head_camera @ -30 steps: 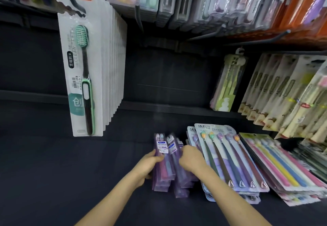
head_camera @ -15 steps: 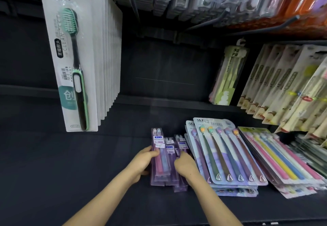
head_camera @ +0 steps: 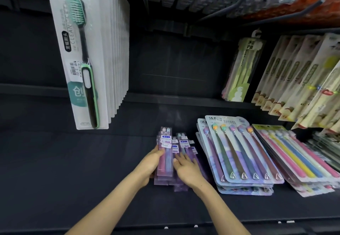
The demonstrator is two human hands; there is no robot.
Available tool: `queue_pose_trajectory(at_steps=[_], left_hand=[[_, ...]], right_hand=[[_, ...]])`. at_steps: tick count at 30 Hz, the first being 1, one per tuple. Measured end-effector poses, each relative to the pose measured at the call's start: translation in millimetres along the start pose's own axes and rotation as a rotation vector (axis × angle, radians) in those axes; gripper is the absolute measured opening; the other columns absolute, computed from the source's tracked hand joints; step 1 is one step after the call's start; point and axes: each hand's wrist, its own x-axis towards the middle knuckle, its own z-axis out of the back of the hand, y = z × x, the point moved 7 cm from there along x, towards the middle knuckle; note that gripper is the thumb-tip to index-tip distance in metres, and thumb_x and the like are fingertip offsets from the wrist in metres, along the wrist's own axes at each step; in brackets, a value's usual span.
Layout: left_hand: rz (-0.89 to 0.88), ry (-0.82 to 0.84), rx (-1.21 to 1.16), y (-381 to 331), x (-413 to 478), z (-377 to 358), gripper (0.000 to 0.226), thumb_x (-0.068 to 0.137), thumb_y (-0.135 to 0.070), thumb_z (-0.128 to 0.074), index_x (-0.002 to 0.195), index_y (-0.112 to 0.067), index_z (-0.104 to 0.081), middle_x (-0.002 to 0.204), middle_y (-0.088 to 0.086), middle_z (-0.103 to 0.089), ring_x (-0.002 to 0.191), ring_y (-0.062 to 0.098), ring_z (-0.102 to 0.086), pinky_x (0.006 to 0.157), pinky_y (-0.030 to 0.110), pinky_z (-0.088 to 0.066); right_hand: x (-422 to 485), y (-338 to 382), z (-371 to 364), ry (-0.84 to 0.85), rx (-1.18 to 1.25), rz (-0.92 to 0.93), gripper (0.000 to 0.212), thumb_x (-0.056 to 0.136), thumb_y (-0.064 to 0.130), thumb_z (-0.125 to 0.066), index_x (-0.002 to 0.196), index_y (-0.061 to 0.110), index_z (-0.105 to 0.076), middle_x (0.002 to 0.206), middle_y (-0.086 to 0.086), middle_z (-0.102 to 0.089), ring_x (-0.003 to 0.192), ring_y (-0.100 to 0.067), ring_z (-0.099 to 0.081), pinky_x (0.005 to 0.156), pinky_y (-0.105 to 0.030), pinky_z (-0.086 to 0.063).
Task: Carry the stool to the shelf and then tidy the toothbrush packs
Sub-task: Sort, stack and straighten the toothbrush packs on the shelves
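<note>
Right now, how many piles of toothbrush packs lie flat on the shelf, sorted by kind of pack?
Small purple packs, held by the left hand, with the right hand flat on them: 1 pile
Wide five-brush cards: 1 pile
Pastel-handled brush cards: 1 pile
Total: 3 piles. The dark packs at the far right edge are too blurred to count.

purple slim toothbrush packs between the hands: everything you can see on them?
The purple packs are slim translucent plastic sleeves with white-and-blue labels near the top; the top one shows two brushes. Several lie flat on the dark shelf in a loose, uneven stack. The left hand grips the stack's left edge, thumb on top; the right hand rests straight-fingered on the packs at right. The five-brush packs lie just to their right.
</note>
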Motion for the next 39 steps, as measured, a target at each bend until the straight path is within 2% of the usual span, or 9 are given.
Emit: queue_pose_trajectory(at_steps=[4, 8, 12, 16, 19, 23, 27, 33, 39], left_hand=[[-0.010, -0.090, -0.036, -4.4, -10.5, 32.3, 0.026, 0.101, -0.024, -0.040, 0.118, -0.020, -0.058, 0.097, 0.001, -0.069, 0.079, 0.014, -0.065, 0.058, 0.021, -0.050], [0.010, -0.180, -0.049, -1.9, -17.6, 71.4, 0.025, 0.101, -0.024, -0.040, 0.111, -0.015, -0.062, 0.089, 0.006, -0.070, 0.073, 0.020, -0.066, 0.064, 0.028, -0.050], [0.002, -0.208, -0.045, 2.4, -19.9, 82.7, 0.026, 0.102, -0.026, -0.040, 0.111, -0.014, -0.061, 0.094, 0.007, -0.073, 0.080, 0.022, -0.069, 0.073, 0.032, -0.052], [-0.029, -0.201, -0.071, 3.5, -20.0, 79.9, 0.025, 0.101, -0.022, -0.040, 0.115, -0.015, -0.061, 0.096, 0.004, -0.073, 0.083, 0.020, -0.069, 0.077, 0.033, -0.053], [-0.075, -0.207, -0.062, -7.8, -26.2, 87.3, 0.025, 0.100, -0.011, -0.041, 0.113, -0.021, -0.060, 0.097, 0.003, -0.073, 0.083, 0.019, -0.069, 0.072, 0.031, -0.054], [-0.084, -0.252, -0.005, -17.8, -42.2, 119.7, 0.027, 0.097, -0.005, -0.043, 0.103, -0.025, -0.061, 0.085, -0.001, -0.074, 0.073, 0.017, -0.070, 0.060, 0.026, -0.054], [-0.068, -0.295, 0.011, -19.6, -59.7, 160.1, 0.028, 0.098, -0.007, -0.040, 0.109, -0.024, -0.060, 0.087, 0.003, -0.074, 0.072, 0.018, -0.069, 0.061, 0.028, -0.054], [-0.064, -0.345, 0.005, -13.8, -79.3, 204.7, 0.027, 0.096, -0.010, -0.042, 0.110, -0.021, -0.061, 0.081, 0.000, -0.075, 0.066, 0.014, -0.069, 0.060, 0.026, -0.053], [-0.045, -0.388, -0.023, -14.2, -92.3, 263.7, 0.027, 0.093, -0.009, -0.046, 0.109, -0.020, -0.064, 0.088, 0.005, -0.074, 0.069, 0.018, -0.069, 0.067, 0.030, -0.055]], right_hand=[[-6.1, 20.9, -24.9, 0.133, 0.441, 0.029, 0.048, 0.105, 0.032, -0.030, 0.151, 0.020, -0.022, 0.159, 0.008, -0.011, 0.147, -0.012, -0.009, 0.121, -0.036, -0.009], [-7.1, 31.7, -28.4, 0.098, 0.487, 0.074, 0.046, 0.104, 0.029, -0.035, 0.148, 0.018, -0.031, 0.156, 0.006, -0.025, 0.144, -0.013, -0.022, 0.118, -0.031, -0.017], [-2.5, 14.6, 0.4, -0.152, 0.329, 0.003, 0.040, 0.100, 0.028, -0.041, 0.133, 0.006, -0.050, 0.134, -0.011, -0.056, 0.126, -0.027, -0.049, 0.104, -0.031, -0.038], [3.8, 9.5, -19.7, -0.010, 0.515, -0.047, 0.068, 0.096, 0.047, -0.047, 0.151, 0.014, -0.023, 0.157, -0.002, -0.024, 0.142, -0.020, -0.028, 0.114, -0.032, -0.026], [3.4, 23.0, -35.9, 0.011, 0.561, 0.017, 0.064, 0.095, 0.041, -0.052, 0.150, 0.021, -0.026, 0.160, 0.002, -0.013, 0.145, -0.015, -0.020, 0.115, -0.031, -0.022], [-2.0, 52.9, -60.5, 0.102, 0.582, 0.119, 0.062, 0.093, 0.031, -0.059, 0.148, 0.022, -0.031, 0.157, 0.006, -0.019, 0.144, -0.012, -0.020, 0.116, -0.028, -0.021], [-2.6, 78.9, -83.2, 0.182, 0.534, 0.153, 0.072, 0.092, 0.039, -0.060, 0.150, 0.020, -0.024, 0.159, 0.005, -0.013, 0.146, -0.015, -0.015, 0.121, -0.037, -0.012], [-6.5, 107.5, -113.9, 0.329, 0.668, 0.164, 0.067, 0.095, 0.032, -0.056, 0.151, 0.018, -0.023, 0.159, 0.007, -0.013, 0.144, -0.009, -0.018, 0.115, -0.025, -0.019], [-1.6, 137.5, -137.4, 0.248, 0.599, 0.222, 0.061, 0.092, 0.038, -0.060, 0.146, 0.025, -0.036, 0.149, 0.013, -0.038, 0.137, -0.007, -0.035, 0.112, -0.025, -0.029]])
